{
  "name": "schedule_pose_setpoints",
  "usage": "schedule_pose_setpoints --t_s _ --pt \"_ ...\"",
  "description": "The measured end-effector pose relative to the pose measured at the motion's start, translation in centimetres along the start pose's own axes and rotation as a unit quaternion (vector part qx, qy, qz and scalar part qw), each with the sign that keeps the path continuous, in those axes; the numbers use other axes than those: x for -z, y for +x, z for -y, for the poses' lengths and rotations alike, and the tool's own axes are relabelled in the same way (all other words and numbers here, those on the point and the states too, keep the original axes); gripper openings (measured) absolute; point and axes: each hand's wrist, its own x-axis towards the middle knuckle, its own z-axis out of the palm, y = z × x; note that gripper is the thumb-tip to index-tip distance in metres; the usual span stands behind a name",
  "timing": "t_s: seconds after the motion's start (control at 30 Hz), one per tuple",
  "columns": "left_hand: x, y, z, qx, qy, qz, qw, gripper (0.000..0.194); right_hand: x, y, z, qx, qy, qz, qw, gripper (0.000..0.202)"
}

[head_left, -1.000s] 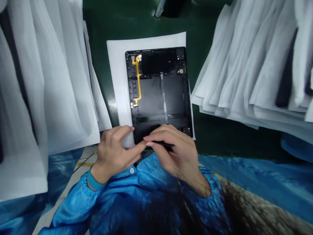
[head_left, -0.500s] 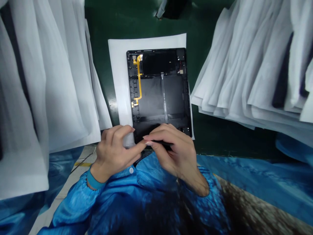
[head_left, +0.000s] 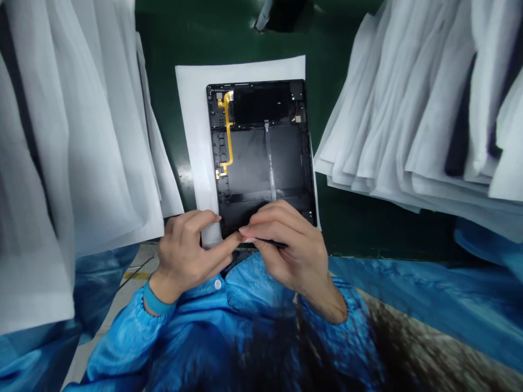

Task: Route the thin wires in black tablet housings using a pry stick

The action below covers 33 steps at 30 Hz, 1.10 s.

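A black device housing [head_left: 249,147] lies on a white foam sheet [head_left: 188,109], with a yellow flex cable [head_left: 229,136] down its left side and a grey ribbon [head_left: 269,163] near its middle. At the housing's lower left corner is my left hand [head_left: 194,250], fingers apart, its index fingertip meeting the right fingertips. My right hand [head_left: 288,245] pinches a thin dark tool [head_left: 273,242] over the near edge. The tool's tip is hidden by the fingers.
Stacks of white foam sleeves stand at the left [head_left: 98,136] and right [head_left: 368,125], some holding dark panels. A dark object [head_left: 288,13] sits at the far edge of the green mat [head_left: 163,27].
The whole view has shifted slightly, so the housing and sleeves appear a little further left. The right hand has turned slightly, and its dark tool shows more clearly.
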Motion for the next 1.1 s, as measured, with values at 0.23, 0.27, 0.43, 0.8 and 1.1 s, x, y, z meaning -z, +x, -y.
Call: schedule_pose_setpoints --t_s 0.23,0.27,0.43,0.8,1.1 --pt "0.2 0.0 0.1 -0.048 0.005 0.005 0.999 0.018 0.4 -0.1 0.0 -0.009 0.010 -0.004 1.000 0.024" --pt "0.3 0.0 0.0 -0.040 -0.003 0.011 0.999 0.019 0.5 -0.1 0.0 -0.012 0.011 -0.002 1.000 0.024" --pt "0.5 0.1 0.0 -0.041 -0.002 0.011 0.999 0.019 0.7 -0.1 -0.1 -0.016 0.016 -0.003 1.000 0.022" --pt "0.8 0.2 0.4 -0.074 -0.007 0.019 0.997 0.040 1.5 -0.2 -0.3 -0.020 0.005 -0.021 1.000 0.017" --pt "0.7 -0.3 0.8 -0.115 0.018 0.022 0.993 0.056 2.1 -0.5 -0.6 -0.035 0.004 -0.041 0.999 0.015"
